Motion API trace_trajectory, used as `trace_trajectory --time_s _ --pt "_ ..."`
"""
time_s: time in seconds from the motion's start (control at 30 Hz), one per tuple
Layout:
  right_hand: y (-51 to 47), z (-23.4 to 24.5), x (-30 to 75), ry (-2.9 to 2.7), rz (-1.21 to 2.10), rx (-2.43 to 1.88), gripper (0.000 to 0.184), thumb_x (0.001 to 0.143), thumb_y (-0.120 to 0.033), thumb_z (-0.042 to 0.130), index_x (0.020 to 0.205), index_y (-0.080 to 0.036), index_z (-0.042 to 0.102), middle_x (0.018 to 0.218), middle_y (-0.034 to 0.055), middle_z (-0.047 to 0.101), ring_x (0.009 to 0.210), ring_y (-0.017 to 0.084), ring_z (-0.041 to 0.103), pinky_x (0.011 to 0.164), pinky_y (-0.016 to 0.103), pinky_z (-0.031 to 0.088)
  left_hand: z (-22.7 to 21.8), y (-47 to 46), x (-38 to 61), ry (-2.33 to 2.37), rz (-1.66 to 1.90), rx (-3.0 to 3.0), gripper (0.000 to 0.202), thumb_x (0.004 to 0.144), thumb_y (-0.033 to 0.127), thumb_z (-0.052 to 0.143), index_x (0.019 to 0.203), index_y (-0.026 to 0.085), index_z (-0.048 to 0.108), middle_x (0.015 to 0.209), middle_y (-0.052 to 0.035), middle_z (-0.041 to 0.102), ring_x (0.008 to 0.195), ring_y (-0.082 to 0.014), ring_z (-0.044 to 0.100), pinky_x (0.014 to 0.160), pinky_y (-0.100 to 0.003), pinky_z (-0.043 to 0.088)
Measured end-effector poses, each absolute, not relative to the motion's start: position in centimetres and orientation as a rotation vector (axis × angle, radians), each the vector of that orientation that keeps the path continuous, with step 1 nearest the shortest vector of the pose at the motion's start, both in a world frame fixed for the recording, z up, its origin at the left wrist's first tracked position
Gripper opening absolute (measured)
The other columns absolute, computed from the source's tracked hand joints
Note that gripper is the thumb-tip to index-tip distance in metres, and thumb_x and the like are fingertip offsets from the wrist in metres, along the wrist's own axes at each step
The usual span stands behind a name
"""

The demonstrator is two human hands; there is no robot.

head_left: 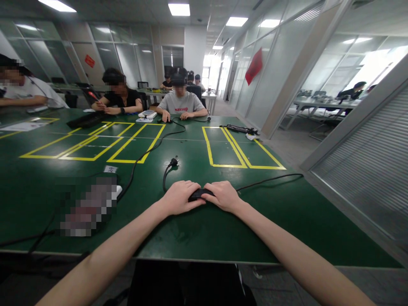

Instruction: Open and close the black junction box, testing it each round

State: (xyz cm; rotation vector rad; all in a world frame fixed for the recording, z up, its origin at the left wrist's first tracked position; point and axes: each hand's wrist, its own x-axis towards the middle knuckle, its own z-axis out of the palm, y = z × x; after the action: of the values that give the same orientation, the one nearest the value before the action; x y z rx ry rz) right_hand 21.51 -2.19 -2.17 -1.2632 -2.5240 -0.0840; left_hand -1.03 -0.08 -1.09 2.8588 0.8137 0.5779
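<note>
Both hands meet over a black power adapter (201,194) on the green table, near its front edge. My left hand (182,197) closes around the adapter's left end, thumb toward me. On the other end my right hand (223,195) is closed too, its thumb lying along the near side. Much of the adapter is hidden under the fingers. A black three-pin plug (174,162) lies just beyond my left hand, its short cord curving back to that hand. From behind my right hand a thin black cable (270,181) runs to the table's right edge.
Yellow tape outlines (229,165) mark the green table (255,238). A pixelated object (91,208) lies left, beside a long black cord (153,148). A folded black tripod-like item (239,128) is at the far right. A person in grey (181,102) and other people sit opposite.
</note>
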Motion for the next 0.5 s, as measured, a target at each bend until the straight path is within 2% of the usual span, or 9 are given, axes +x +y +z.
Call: trace_trajectory --time_s 0.17,0.27,0.37,0.43,0.5 --pt "-2.2 -1.9 21.3 -2.532 -0.009 -1.248 0.043 0.097 -0.062 0.061 0.099 -0.02 0.071 0.085 0.0072 0.077 0.077 0.021 0.07 0.066 0.028 0.036 -1.5 0.3 -1.1 0.815 0.522 2.913 0.025 0.1 0.044 0.058 0.095 0.02 0.06 0.086 -0.0049 0.069 0.084 -0.023 0.067 0.074 -0.032 0.047" --pt "-2.5 -1.6 21.0 -2.566 -0.069 -1.327 0.05 0.098 -0.066 0.056 0.093 -0.019 0.071 0.079 0.0079 0.076 0.073 0.021 0.07 0.064 0.028 0.035 -1.5 0.0 -0.9 0.813 0.561 2.948 0.024 0.099 0.043 0.057 0.098 0.019 0.061 0.091 -0.0061 0.07 0.087 -0.0234 0.066 0.076 -0.034 0.047" --pt "-2.9 -1.4 20.7 -2.544 -0.134 -1.433 0.055 0.1 -0.068 0.05 0.091 -0.018 0.071 0.078 0.0097 0.076 0.072 0.022 0.071 0.063 0.029 0.034 -1.4 -0.9 -0.1 0.814 0.656 3.004 0.024 0.095 0.036 0.059 0.111 0.017 0.061 0.102 -0.0092 0.071 0.094 -0.0256 0.065 0.082 -0.037 0.047" --pt "-3.1 -1.3 20.6 -2.52 -0.146 -1.499 0.056 0.101 -0.067 0.048 0.092 -0.017 0.071 0.08 0.0111 0.077 0.073 0.023 0.072 0.063 0.029 0.033 -1.6 -1.5 0.6 0.882 0.696 3.029 0.024 0.094 0.035 0.061 0.11 0.016 0.06 0.101 -0.0101 0.07 0.094 -0.0269 0.065 0.082 -0.039 0.047" --pt "-3.1 -1.1 20.4 -2.527 -0.121 -1.541 0.055 0.102 -0.065 0.048 0.094 -0.017 0.071 0.082 0.0115 0.078 0.074 0.024 0.073 0.063 0.03 0.033 -1.9 -1.6 1.1 0.98 0.705 3.049 0.028 0.095 0.04 0.065 0.108 0.016 0.06 0.097 -0.0101 0.069 0.093 -0.028 0.065 0.081 -0.039 0.046"
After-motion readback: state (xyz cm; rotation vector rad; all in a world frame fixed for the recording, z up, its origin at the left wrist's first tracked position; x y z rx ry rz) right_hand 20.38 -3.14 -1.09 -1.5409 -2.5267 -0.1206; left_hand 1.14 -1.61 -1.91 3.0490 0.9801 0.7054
